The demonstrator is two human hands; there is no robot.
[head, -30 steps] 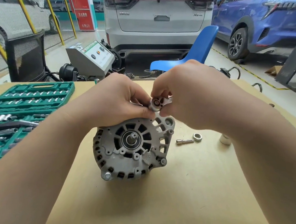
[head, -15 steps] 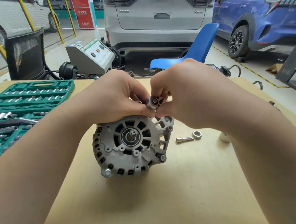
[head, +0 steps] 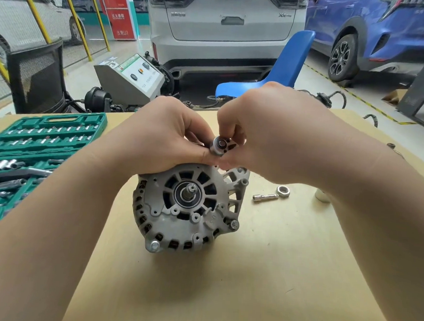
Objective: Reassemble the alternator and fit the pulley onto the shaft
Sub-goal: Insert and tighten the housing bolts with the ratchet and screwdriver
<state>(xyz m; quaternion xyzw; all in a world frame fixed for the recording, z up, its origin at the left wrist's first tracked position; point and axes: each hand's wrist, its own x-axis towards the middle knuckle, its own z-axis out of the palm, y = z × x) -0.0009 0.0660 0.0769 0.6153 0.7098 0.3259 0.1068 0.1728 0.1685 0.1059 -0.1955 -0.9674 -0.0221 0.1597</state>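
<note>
One alternator (head: 187,206) on worktop (head: 261,275); one nut (head: 283,190) at 3 o'clock. My left hand (head: 162,142) and right hand (head: 265,131) both pinch one ratchet head (head: 221,146), unchanged; alternator unmoved.

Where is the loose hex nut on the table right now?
The hex nut lies on the table right of the alternator, at the far end of the small extension bar, below the right hand.
</note>
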